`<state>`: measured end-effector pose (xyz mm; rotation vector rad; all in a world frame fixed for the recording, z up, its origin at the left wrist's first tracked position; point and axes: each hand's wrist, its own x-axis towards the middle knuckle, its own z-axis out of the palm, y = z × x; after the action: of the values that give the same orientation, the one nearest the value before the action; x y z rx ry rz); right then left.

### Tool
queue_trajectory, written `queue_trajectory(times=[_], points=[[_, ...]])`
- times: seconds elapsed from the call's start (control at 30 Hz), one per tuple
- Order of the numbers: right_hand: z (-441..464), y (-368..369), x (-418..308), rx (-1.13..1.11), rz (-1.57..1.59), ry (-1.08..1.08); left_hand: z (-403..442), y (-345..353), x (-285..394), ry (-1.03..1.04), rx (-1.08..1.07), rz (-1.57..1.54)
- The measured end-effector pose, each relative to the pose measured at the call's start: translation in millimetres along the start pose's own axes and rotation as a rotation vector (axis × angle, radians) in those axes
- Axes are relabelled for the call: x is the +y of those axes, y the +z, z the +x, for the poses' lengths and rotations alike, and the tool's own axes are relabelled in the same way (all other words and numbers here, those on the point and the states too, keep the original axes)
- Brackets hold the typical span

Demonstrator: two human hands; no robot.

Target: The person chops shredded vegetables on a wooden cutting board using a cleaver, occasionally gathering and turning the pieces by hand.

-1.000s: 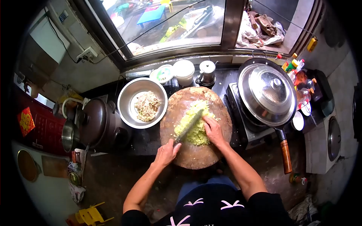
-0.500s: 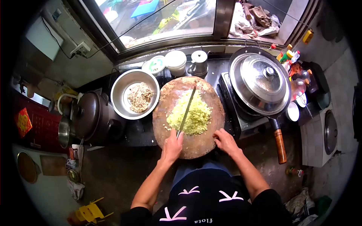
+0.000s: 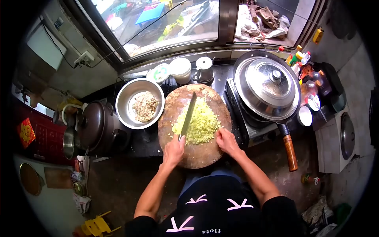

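My left hand (image 3: 173, 151) is wrapped round the handle of a knife (image 3: 189, 114), whose blade points away from me over the left part of a pile of finely chopped pale green vegetable (image 3: 203, 122). The pile lies on a round wooden chopping board (image 3: 205, 158). At the board's right side, my right hand (image 3: 227, 141) has its fingers curled together at the pile's lower right edge; whether they hold any bits is hidden. Left of the board, a steel bowl (image 3: 123, 103) holds a mound of minced filling (image 3: 145, 106).
A lidded wok (image 3: 272, 85) sits on a stove to the right, its wooden handle (image 3: 290, 152) towards me. Behind the board are white tubs (image 3: 180, 70) and a metal pot (image 3: 204, 71). A dark lidded pot (image 3: 93, 124) stands left; bottles (image 3: 312, 87) and a white bowl (image 3: 304, 116) stand right.
The knife has swung from a diagonal across the pile to its left side. My right hand left the blade and pile, went to the board's right edge, then came back to the pile's edge with fingers curled.
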<state>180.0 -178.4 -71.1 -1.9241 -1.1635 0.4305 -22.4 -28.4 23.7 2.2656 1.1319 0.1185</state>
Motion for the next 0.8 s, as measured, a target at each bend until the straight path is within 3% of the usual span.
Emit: queue_trajectory(times=[0.13, 0.2, 0.23, 0.33, 0.47, 0.67, 0.8], points=[[45.7, 3.9, -38.3, 0.045, 0.256, -0.025, -1.3, 29.1, -21.9, -0.065, 0.045, 0.104], [55.2, -9.1, -30.5, 0.034, 0.211, -0.012, 2.3, 27.3, -24.2, -0.056, 0.016, 0.079], [53.6, -20.6, -28.0, 0.022, 0.276, 0.106, 0.3, 14.7, -13.8, -0.055, 0.012, 0.062], [30.4, -32.0, 11.0, 0.034, 0.0, -0.011, -13.9, 6.0, 6.2, -0.073, -0.007, -0.02], [-13.3, -26.9, 4.0, -0.217, -0.162, 0.039, -8.2, 40.2, -9.7, -0.039, -0.073, 0.035], [-31.7, -1.3, 13.3, -0.103, -0.236, -0.088, -20.8, 44.2, 11.3, 0.047, 0.013, 0.028], [-29.2, 0.2, 16.4, -0.017, -0.228, -0.07, -10.2, 32.4, 10.0, 0.076, -0.102, 0.098]])
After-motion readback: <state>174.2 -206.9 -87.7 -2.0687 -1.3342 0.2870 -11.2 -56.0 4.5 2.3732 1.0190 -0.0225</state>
